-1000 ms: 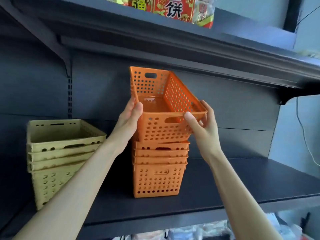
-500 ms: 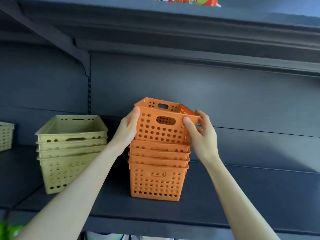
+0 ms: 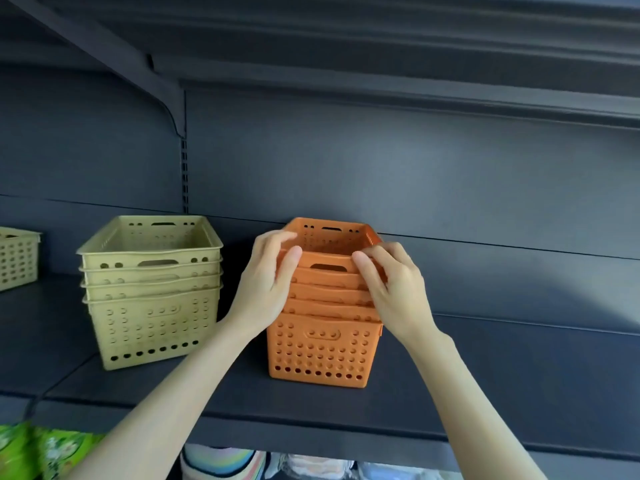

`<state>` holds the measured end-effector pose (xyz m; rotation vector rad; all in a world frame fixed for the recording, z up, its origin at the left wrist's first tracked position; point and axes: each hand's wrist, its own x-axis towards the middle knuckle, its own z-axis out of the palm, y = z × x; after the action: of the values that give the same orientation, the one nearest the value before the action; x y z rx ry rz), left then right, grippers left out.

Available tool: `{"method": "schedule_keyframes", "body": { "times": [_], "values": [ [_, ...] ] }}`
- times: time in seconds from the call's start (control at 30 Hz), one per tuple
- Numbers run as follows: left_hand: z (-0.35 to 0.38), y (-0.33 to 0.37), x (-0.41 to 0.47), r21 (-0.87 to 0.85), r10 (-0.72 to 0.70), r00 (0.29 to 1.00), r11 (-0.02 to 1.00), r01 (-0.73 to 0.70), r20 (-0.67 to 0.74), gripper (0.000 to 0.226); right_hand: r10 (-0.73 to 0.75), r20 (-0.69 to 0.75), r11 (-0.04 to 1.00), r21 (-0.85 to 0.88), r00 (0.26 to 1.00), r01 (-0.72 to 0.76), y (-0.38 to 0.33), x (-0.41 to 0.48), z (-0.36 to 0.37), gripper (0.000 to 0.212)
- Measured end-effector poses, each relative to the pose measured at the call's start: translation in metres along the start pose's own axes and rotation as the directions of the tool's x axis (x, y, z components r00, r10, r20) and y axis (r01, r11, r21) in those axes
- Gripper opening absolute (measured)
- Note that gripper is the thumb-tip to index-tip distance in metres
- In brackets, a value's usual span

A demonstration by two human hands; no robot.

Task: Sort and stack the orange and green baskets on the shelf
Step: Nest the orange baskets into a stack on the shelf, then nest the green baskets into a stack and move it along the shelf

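Note:
A stack of several nested orange baskets (image 3: 320,348) stands in the middle of the dark shelf (image 3: 485,386). The top orange basket (image 3: 330,242) sits pushed down into the stack, level with the others. My left hand (image 3: 266,289) grips its left rim, thumb on the front, fingers curled over the top edge. My right hand (image 3: 394,289) holds the right front corner the same way. To the left stands a stack of several nested green baskets (image 3: 152,306), apart from the orange ones.
Another green basket (image 3: 17,261) shows at the far left edge of the shelf. The upper shelf's underside and a bracket (image 3: 162,98) hang overhead. Green packets (image 3: 45,452) and other goods lie on the level below. Bare shelf extends to the right.
The top orange basket has come down from tilted above the stack to nested fully inside it, both hands following it down. The view has dropped lower.

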<state>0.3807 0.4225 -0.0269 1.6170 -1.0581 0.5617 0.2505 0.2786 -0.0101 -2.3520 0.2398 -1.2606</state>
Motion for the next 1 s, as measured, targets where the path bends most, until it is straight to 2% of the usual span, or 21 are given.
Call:
{"method": "schedule_keyframes", "body": {
  "times": [0.23,0.37,0.53,0.77,1.0],
  "values": [
    [-0.019,0.008,0.004,0.185,-0.023,0.993,0.983,0.001,0.117,0.04,0.036,0.037,0.997,-0.063,0.999,-0.034,-0.008,0.001,-0.01,0.032],
    [-0.054,0.022,0.002,0.344,0.003,0.983,0.936,-0.067,0.185,0.041,-0.089,-0.034,0.983,-0.164,0.995,0.082,-0.032,0.002,-0.011,0.021],
    [-0.118,0.028,-0.014,0.445,0.037,0.992,0.891,-0.089,0.124,0.032,-0.192,0.002,0.98,-0.052,0.981,0.192,-0.088,-0.005,0.011,0.017],
    [-0.243,-0.009,-0.054,0.596,0.075,0.995,0.797,-0.096,0.061,0.026,-0.234,0.055,0.972,0.049,0.971,0.231,-0.173,-0.027,0.101,0.02],
    [-0.377,-0.093,-0.106,0.611,-0.074,0.997,0.791,0.037,0.036,0.025,-0.159,0.15,0.983,0.117,0.976,0.142,-0.265,-0.065,0.235,0.022]
  ]
}}
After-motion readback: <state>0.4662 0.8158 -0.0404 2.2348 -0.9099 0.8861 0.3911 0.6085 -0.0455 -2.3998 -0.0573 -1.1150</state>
